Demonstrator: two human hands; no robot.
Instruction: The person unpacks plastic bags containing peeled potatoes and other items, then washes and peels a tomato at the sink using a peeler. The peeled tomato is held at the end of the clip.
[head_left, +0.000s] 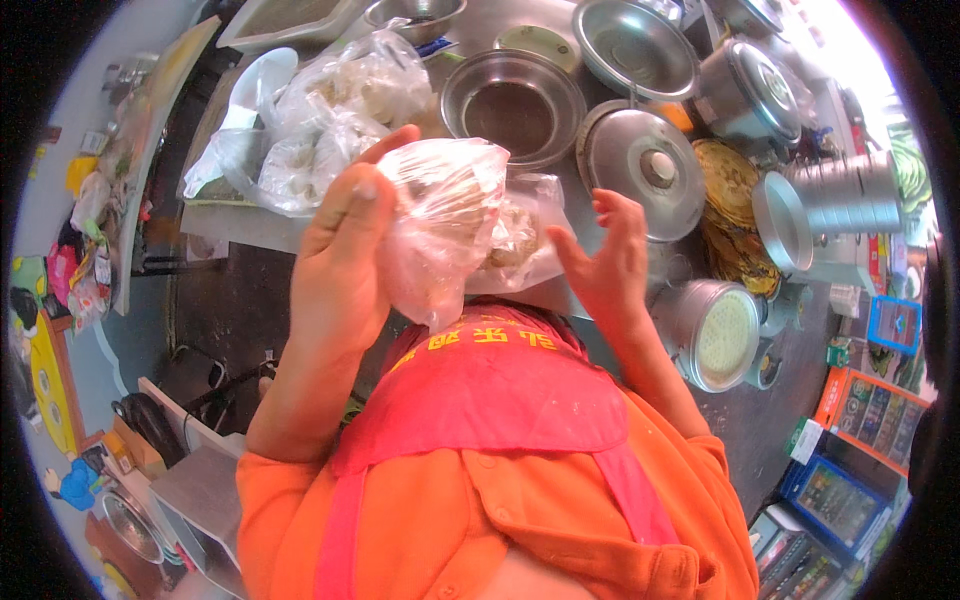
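My left hand (349, 247) holds up a clear plastic bag (442, 225) with pale food inside, its fingers and thumb along the bag's left side. What the food is cannot be told. My right hand (611, 259) is raised to the right with fingers apart and nothing in it. Between the hands, at the counter's near edge, lies a second clear bag (517, 240) with lumpy contents, partly hidden by the first. More filled plastic bags (360, 90) sit on a board behind my left hand.
On the steel counter stand a steel basin (514, 109), another basin (636, 49), a lidded pan (645, 169) and a lidded pot (750, 94). Stacked flatbreads (727, 187) lie to the right, beside stacked round metal tins (840, 195). A steamer-like pot (720, 337) stands lower right.
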